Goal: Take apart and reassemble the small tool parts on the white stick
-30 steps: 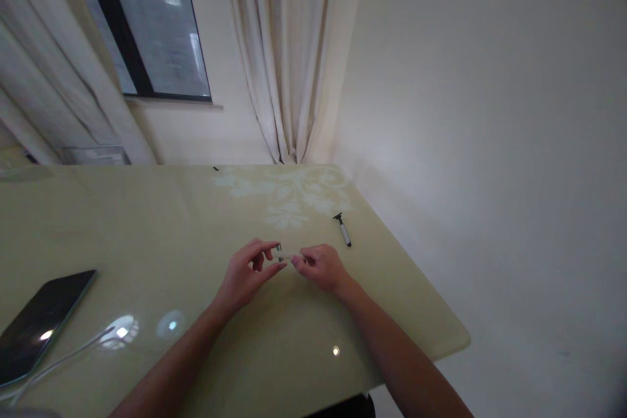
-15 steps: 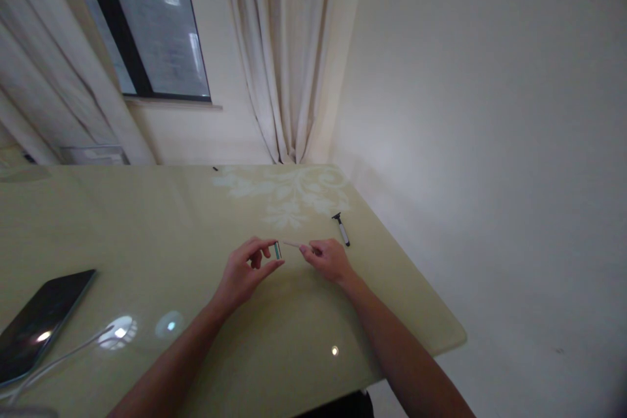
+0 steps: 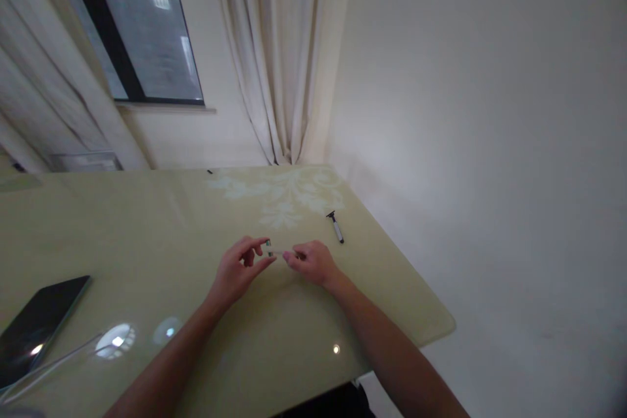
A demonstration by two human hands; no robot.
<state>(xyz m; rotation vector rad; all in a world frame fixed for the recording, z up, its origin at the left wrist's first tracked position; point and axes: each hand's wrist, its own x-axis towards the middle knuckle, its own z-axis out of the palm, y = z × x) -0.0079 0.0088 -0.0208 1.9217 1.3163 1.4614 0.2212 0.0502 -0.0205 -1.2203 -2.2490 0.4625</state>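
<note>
My left hand pinches a small green and dark piece between thumb and forefinger, one digit at its upper end and the other at its lower; the remaining fingers are curled toward the palm. My right hand grips a thin pale stick, thumb pressed along it, fingers folded, the stick reaching leftward. The stick crosses in front of the middle of the small piece, so only the upper and lower parts of the piece show; whether the two touch I cannot tell at this size. Both items sit between my hands, above the glossy pale-green table. Beyond my right hand and slightly to its right lies a razor, apart from my fingers: dark crosswise head on the far side, grey handle slanting back toward me, dark at its end. A pale floral pattern covers the far right portion of the tabletop. Near the far edge, a small dark object, too small to identify. At far left, a dark tablet with a white cable beside it. Behind the table: light curtains and a dark-framed window.
</note>
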